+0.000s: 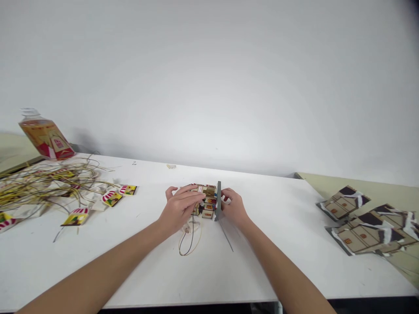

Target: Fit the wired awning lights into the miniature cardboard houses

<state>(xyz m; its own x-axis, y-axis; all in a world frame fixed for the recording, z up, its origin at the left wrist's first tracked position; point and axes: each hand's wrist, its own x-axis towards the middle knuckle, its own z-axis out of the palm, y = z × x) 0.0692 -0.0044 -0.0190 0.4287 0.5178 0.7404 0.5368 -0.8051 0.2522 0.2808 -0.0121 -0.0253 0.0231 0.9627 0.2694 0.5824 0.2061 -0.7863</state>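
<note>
A small model house (208, 201) lies on its side near the middle of the white table, its grey base (219, 201) standing upright at the right. Across the house's left part lies my left hand (181, 205), fingers wrapped over it. My right hand (233, 206) is at the outer face of the base, fingers curled against it; what its fingertips touch is partly hidden. Thin yellow and black wires (190, 250) loop out from under the house onto the table. A single dark wire (226, 236) sticks out below the base toward the front.
At the left is a tangle of wires (62, 183) with several small striped-awning pieces (111, 198). Behind it stands a bottle of amber liquid (49, 137). Several model houses (368, 233) sit at the right edge. A white wall (216, 87) rises behind the table (157, 279).
</note>
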